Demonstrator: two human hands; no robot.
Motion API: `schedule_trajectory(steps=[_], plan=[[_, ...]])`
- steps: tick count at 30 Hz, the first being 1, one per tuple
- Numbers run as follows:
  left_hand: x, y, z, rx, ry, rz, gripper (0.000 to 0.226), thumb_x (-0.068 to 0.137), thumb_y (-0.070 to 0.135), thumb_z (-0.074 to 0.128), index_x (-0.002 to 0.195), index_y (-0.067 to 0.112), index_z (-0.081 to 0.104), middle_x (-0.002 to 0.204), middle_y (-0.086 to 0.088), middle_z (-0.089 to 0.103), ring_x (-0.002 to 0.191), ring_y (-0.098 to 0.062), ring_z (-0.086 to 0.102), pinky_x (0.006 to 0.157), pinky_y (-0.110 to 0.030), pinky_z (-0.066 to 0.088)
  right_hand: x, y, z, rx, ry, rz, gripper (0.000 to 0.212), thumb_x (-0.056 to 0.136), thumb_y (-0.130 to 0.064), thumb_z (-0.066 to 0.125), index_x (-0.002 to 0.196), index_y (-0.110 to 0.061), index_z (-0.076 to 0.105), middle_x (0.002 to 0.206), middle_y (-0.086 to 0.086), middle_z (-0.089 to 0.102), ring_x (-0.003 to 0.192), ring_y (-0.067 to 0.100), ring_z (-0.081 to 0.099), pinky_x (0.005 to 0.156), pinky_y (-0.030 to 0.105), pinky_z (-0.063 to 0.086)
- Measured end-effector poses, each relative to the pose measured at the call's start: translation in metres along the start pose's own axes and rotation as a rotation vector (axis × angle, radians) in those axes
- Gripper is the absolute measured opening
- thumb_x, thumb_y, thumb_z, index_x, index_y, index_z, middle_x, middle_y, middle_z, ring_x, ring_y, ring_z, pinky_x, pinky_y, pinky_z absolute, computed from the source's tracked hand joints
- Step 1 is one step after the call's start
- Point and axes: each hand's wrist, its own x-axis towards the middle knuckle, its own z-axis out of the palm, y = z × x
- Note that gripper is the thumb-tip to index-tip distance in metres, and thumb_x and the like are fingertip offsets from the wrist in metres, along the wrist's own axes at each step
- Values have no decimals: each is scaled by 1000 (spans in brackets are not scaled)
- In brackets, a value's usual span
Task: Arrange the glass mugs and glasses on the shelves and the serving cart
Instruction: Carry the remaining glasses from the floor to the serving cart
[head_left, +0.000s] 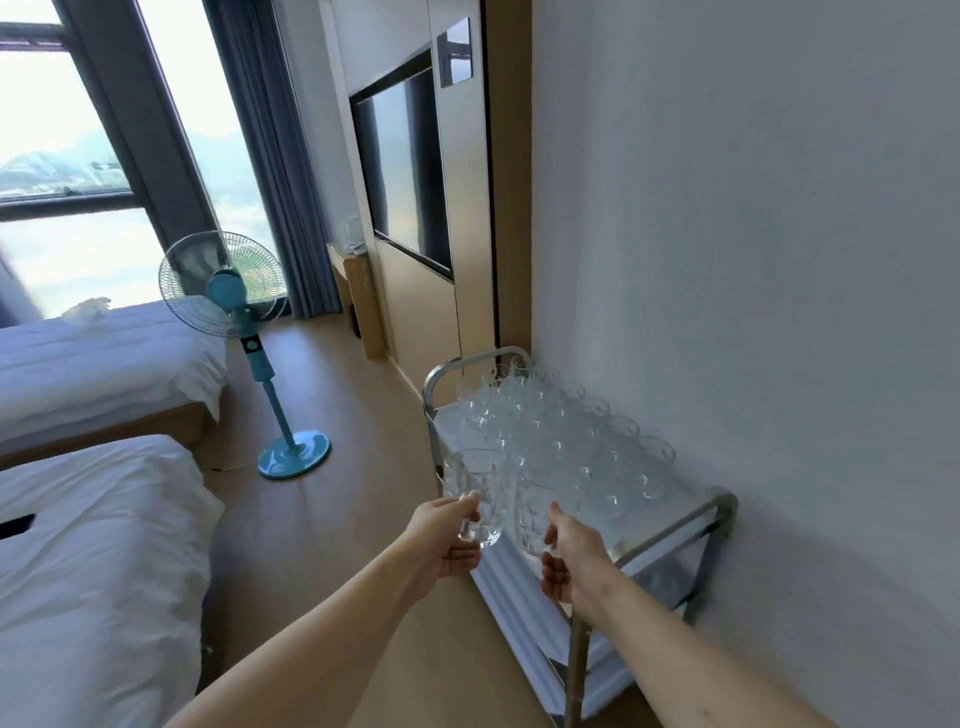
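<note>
Both forearms, bare, reach fwd from bottom edge toward cart.

Item 1: left hand (451, 540), fingers curled round handle of left glass mug (475, 493). Mug upright, dimpled clear glass, held in air just off cart's near-left corner, over floor.

Item 2: right hand (569, 558), fingers and thumb wrapped on handle of right glass mug (543, 512). Mug upright, same pattern, held above near end of cart top. The two mugs sit side by side, nearly touching; cannot tell if they make contact.

Item 3: serving cart (719, 512), metal tube frame, white top tier, lower tier visible below; parked lengthwise against white wall (753, 260) on right.

Item 4: glasses on cart (561, 431), clear, many, packed in rows across top tier from far end to approx. mid; handled cups along wall side. Exact count not readable, glass too transparent/blurred.

Item 5: standing fan (228, 291), teal, round base on wood floor, left of cart, well apart from it.

Item 6: two beds (93, 545), white linen, at left.

Item 7: wall TV (405, 171), dark screen, on panelled wall beyond cart.

Item 8: window (62, 156) w/ grey-blue curtain (275, 156), far left.
</note>
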Motion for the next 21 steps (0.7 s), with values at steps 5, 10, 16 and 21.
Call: schedule_trajectory(steps=[5,10,16,21], plan=[[50,4,16,-1,-65,-31,36,93,40,70,97,4,66,72,-17,57,64,-27,55,62,-33,58,39,-7,-5,35,65,17,41,102,-46,49,76,-15,47,51,-1,41,46,14,40,46,27,41],[94,6,30,38,-135,-82,37,94,41,69,98,4,65,74,-17,58,62,-26,57,61,-31,59,69,-5,-6,67,156,58,41,101,-48,51,79,-14,50,48,-2,44,43,14,42,47,27,42],[160,6,50,71,-243,-135,39,94,40,69,104,2,66,77,-18,60,72,-28,56,65,-37,62,104,1,1,139,297,106,44,101,-51,51,79,-14,52,52,0,47,47,15,46,47,25,46],[208,5,57,145,-335,-185,40,93,42,69,103,3,67,77,-16,60,65,-27,61,59,-32,60,127,1,15,194,417,185,44,99,-53,53,80,-13,55,58,3,49,51,17,47,48,24,47]])
